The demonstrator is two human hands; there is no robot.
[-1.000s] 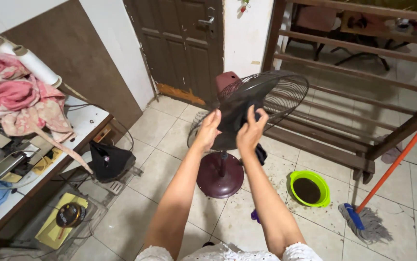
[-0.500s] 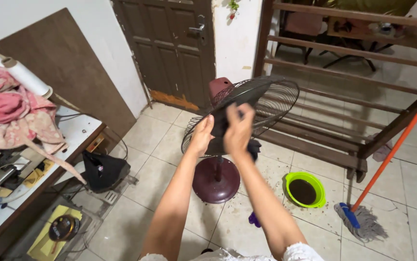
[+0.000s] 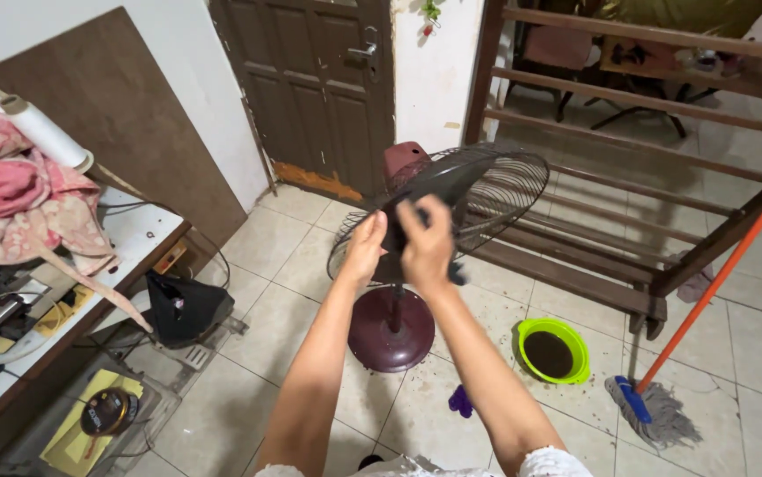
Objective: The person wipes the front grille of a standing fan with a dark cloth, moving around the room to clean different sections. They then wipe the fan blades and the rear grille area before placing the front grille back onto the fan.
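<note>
Only got the head cam here, so this is all from that one view looking down at the floor fan. Compared with a second ago, my right hand [image 3: 425, 247] has slid in from the side of the black fan blade [image 3: 425, 190] and now sits curled over it near the hub, fingers wrapped round the edge, so I'd call that a proper grip on the blade. My left hand [image 3: 363, 249] has closed in too: it's pressed flat against the blade's near side with the fingers together, touching rather than clenched, and I can't tell if the thumb is hooked behind. The two hands are now almost touching each other, where before they were clearly apart. The blade itself hasn't really shifted; it's still sitting in front of the rear wire guard [image 3: 496, 190], above the maroon round base [image 3: 391, 329]. To me that reads as the hands settling onto the blade to work it on its shaft, not pulling it off yet. Around the fan: a green basin [image 3: 554, 351] of dark water stands on the floor to the right of the base, a mop [image 3: 655, 411] with an orange handle further right, and the cluttered worktop [image 3: 147, 225] with pink cloth [image 3: 18, 190] well off to the fan's left.
</note>
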